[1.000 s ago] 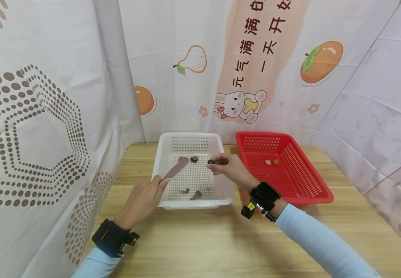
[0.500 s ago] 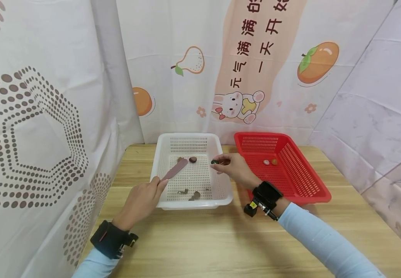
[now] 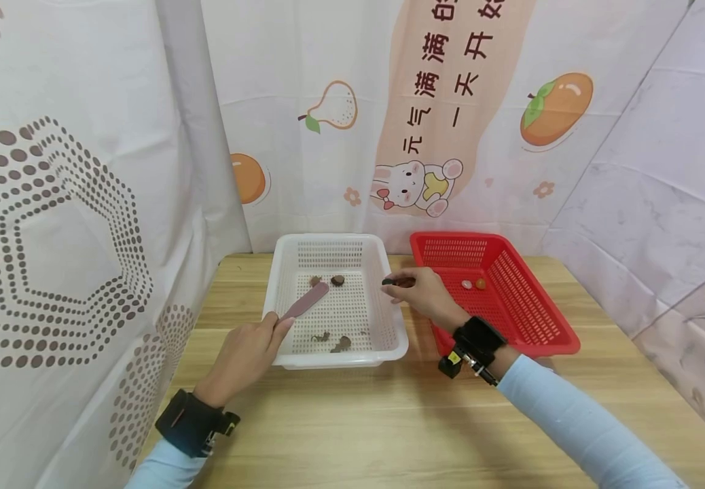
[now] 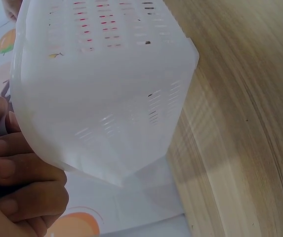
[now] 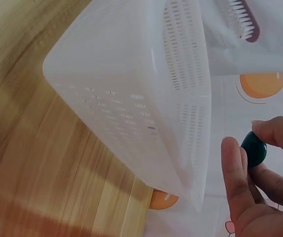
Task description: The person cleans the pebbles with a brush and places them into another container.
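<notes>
In the head view my left hand grips the handle of a mauve brush, held over the left part of the white basket. White bristles on that brush show in the right wrist view. My right hand pinches a smooth dark green stone between thumb and fingers, above the white basket's right rim. A brown stone lies in the white basket, with smaller brownish bits nearer its front. Curled left fingers appear beside the basket in the left wrist view; the brush handle is mostly hidden there.
A red basket stands right of the white one, holding a pale stone and an orange stone. Both rest on a wooden table. A printed curtain hangs behind.
My right hand has shifted rightward with the green stone, from over the white basket to its right rim. The left hand and brush stay nearly still; the head view has shifted slightly.
</notes>
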Tool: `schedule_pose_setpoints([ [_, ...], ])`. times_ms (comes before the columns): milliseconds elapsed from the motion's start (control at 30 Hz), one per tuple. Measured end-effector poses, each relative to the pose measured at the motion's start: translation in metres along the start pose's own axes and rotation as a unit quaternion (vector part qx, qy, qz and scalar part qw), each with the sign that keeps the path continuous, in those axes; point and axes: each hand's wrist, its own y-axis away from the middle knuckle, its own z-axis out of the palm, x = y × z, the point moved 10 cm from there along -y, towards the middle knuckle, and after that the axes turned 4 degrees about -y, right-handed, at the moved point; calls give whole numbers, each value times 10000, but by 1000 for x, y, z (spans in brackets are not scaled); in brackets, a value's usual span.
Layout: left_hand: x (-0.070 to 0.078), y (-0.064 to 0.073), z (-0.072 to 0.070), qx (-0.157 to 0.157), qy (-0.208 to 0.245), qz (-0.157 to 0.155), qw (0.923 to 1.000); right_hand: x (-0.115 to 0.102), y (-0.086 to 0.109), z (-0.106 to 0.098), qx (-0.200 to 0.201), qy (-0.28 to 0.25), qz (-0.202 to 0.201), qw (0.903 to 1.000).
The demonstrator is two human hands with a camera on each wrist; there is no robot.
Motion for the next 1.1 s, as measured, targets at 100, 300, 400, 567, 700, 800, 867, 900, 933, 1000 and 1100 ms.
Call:
schedule_pose_setpoints([
  [100, -1, 0, 0, -30, 46, -20, 10000, 1, 0, -3, -20, 106, 0, 9999],
  [300, -3, 0, 3, -167, 158, -100, 9997, 6, 2, -9, 27, 255, 55, 9997],
  [400, -4, 1, 5, -198, 155, -127, 9996, 8, 3, -13, 49, 366, 105, 9993],
  [567, -4, 2, 4, -189, 148, -137, 9996, 10, 5, -19, 66, 407, 148, 9990],
  [700, -4, 2, 2, -142, 152, -135, 9997, 12, 3, -27, 146, 488, 137, 9986],
  [800, -4, 3, 1, -128, 129, -141, 9997, 14, 2, -35, 261, 695, 123, 9972],
  [867, -5, 2, 1, -122, 126, -146, 9997, 16, 2, -40, 294, 828, 122, 9961],
  [900, -5, 2, 1, -122, 129, -145, 9997, 17, 2, -42, 311, 883, 130, 9955],
  [933, -5, 2, 1, -125, 131, -148, 9997, 18, 2, -45, 320, 879, 147, 9955],
  [1000, -5, 2, 2, -136, 125, -148, 9997, 20, 2, -48, 294, 881, 173, 9955],
  [1100, -5, 2, 3, -143, 89, -140, 9998, 23, 1, -54, 246, 794, 230, 9963],
])
